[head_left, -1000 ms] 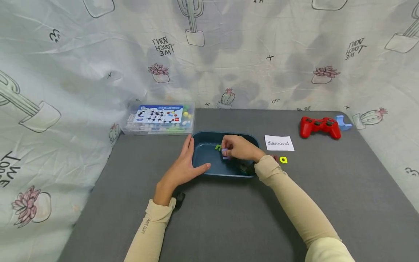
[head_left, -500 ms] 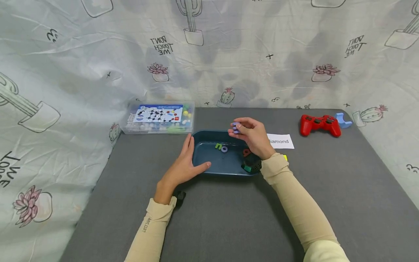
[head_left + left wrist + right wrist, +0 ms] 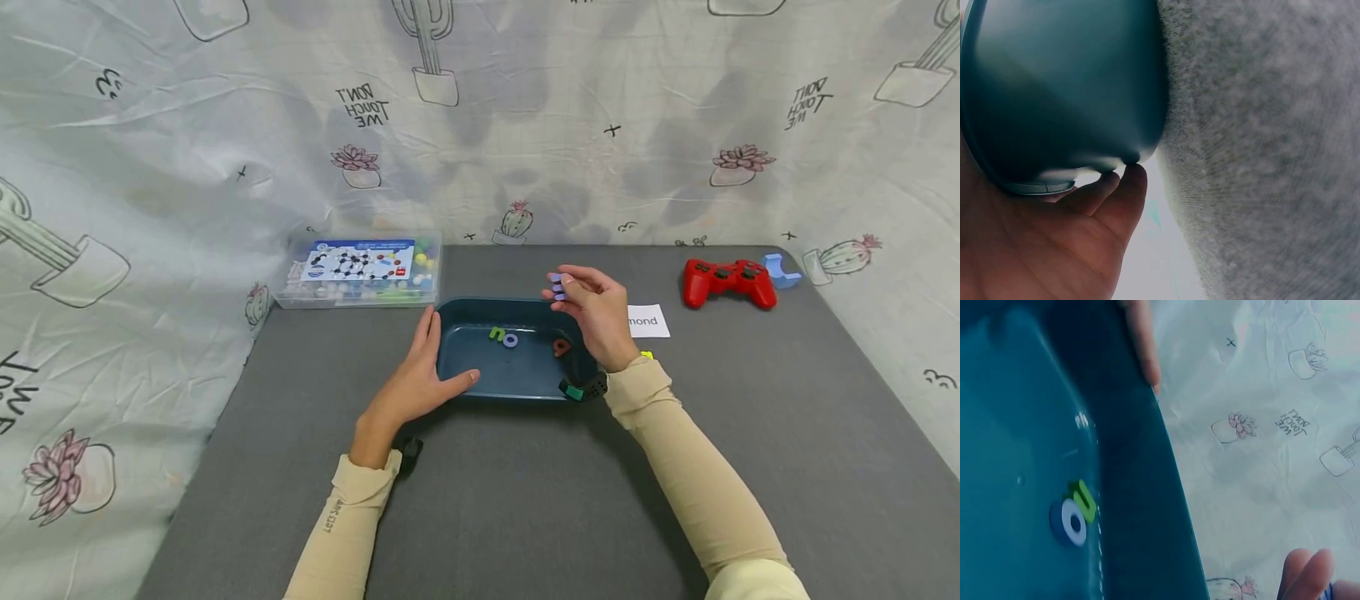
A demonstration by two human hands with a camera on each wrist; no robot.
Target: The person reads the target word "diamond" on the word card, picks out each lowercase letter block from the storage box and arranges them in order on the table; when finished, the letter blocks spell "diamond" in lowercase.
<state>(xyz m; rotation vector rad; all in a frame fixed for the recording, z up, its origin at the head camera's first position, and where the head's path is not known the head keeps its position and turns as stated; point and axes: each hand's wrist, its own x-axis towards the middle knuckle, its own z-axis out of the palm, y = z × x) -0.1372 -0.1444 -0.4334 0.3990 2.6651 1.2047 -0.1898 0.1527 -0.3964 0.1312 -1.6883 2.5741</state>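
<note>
My right hand [image 3: 596, 321] pinches a purple letter m [image 3: 558, 287] above the far right rim of the dark blue tray [image 3: 480, 379]. My left hand [image 3: 420, 379] rests against the tray's left side, thumb over the near rim and fingers fairly straight; the left wrist view shows the fingertips [image 3: 1135, 172] touching its wall. Inside the tray lie a green letter n [image 3: 497, 333], a lilac letter o [image 3: 510, 340] and a reddish letter [image 3: 561, 347]. Behind the right wrist, a white card [image 3: 649, 321] shows only "mond". A yellow letter [image 3: 647, 356] is mostly hidden by the sleeve.
A clear plastic box [image 3: 356, 292] with a molecule-picture label stands at the back left. At the back right lie a red game controller [image 3: 729, 283] and a light blue plastic piece [image 3: 782, 272]. A patterned cloth [image 3: 525, 125] hangs behind the grey table [image 3: 525, 500].
My right hand has lifted the purple letter m out of the tray and carried it up and to the right, covering part of the card. The left hand has stayed at the tray.
</note>
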